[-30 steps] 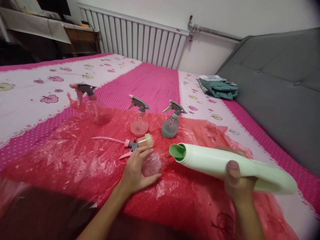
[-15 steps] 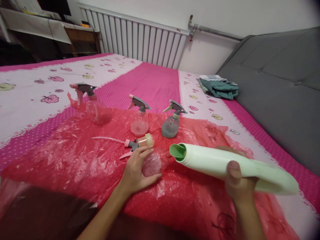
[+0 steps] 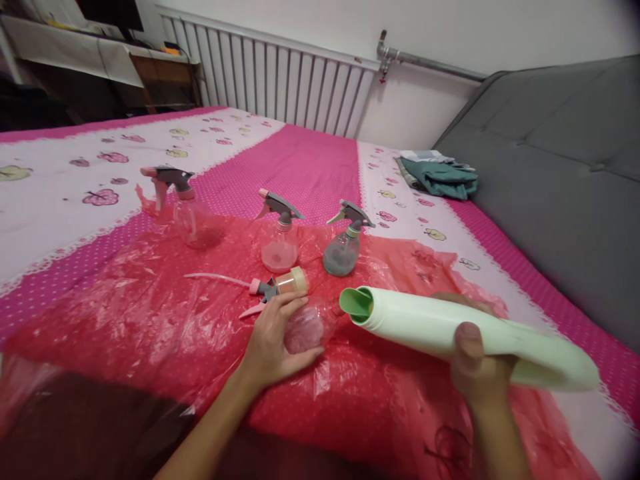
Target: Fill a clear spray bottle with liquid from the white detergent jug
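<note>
My left hand (image 3: 270, 340) is wrapped round a small clear open-necked bottle (image 3: 307, 327) tilted on the red plastic sheet (image 3: 150, 320). My right hand (image 3: 475, 367) grips a large pale green jug (image 3: 450, 330), held almost level, its open spout right beside the small bottle's neck. A loose spray head with a beige collar and a long tube (image 3: 273, 287) lies just beyond my left hand. Three capped spray bottles stand further back: a clear one on the left (image 3: 183, 207), a pinkish one in the middle (image 3: 279, 233), a grey one on the right (image 3: 344, 243).
The red sheet lies on a bed with a pink and white cover (image 3: 300, 160). Folded teal cloth (image 3: 437, 175) sits near the grey headboard (image 3: 560, 180). A white radiator (image 3: 280, 83) runs along the far wall, with a desk (image 3: 75, 47) at the back left.
</note>
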### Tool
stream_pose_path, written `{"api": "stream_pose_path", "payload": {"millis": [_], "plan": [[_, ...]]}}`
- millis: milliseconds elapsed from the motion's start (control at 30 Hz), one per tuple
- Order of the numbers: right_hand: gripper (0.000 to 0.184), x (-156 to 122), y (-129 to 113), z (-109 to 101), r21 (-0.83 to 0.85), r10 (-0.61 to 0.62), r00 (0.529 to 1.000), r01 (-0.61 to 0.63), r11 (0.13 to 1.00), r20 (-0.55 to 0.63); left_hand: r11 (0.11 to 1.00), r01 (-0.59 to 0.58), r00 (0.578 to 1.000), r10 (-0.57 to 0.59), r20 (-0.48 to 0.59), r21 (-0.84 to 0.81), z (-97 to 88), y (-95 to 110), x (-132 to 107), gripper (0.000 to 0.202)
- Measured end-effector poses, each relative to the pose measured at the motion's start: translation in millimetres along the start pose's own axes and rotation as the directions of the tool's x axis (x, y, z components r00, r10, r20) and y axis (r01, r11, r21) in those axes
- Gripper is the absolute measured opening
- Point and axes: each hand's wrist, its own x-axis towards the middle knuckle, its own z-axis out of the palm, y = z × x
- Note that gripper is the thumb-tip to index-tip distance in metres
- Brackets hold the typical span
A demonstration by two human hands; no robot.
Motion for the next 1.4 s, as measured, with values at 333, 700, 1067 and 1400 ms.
{"api": "stream_pose_path", "payload": {"millis": [333, 700, 1067, 1400], "plan": [[0.079, -2.6, 5.4, -0.4, 0.006, 0.021, 1.000, -0.021, 1.000, -0.011, 1.000, 0.003, 1.000, -0.003, 0.002, -0.007, 1.0, -1.2, -0.3, 0.073], [0.078, -1.2, 2.4, -0.9, -0.010, -0.004, 1.000, 0.004, 1.000, -0.004, 1.000, 0.000, 1.000, 0.000, 0.011, 0.002, 0.2, -0.6, -0.8, 0.071], [0.082, -1.4, 1.9, -1.4, -0.009, 0.033, 0.999, -0.033, 0.999, 0.002, 1.000, 0.010, 1.000, -0.010, 0.004, -0.007, 0.9, -0.4, -0.9, 0.072], [0.079, -2.7, 3.9, -1.0, 0.010, 0.022, 1.000, -0.022, 1.000, -0.005, 1.000, -0.001, 1.000, 0.001, 0.005, 0.004, 0.2, 0.2, 0.4, 0.072]]}}
